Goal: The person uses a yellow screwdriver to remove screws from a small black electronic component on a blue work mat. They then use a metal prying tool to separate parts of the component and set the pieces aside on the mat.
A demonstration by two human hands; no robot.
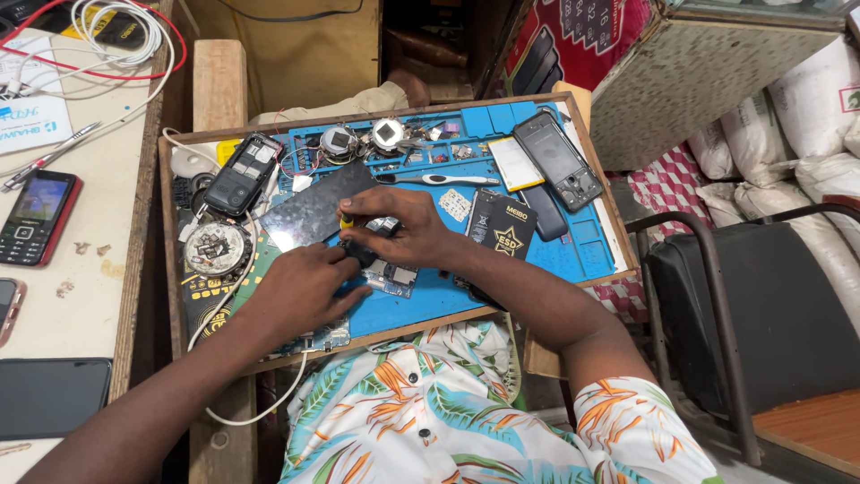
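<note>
Far left on the desk (81,296) lies a red keypad phone (34,218). Over in the wooden tray (168,269), an opened phone (242,173) rests near a dark glass panel (315,211). The left hand (300,291) lies curled, knuckles up, pressing down on a small circuit board (391,276) on the blue mat (430,305). The right hand (394,229) pinches a yellow-tipped screwdriver (346,219) just above it, fingers closed tight. Further right lie a white toothbrush (443,179) and another stripped phone (563,159).

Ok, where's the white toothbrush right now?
The toothbrush lies on the blue mat, just beyond the right hand, left of the yellow-edged battery.
</note>
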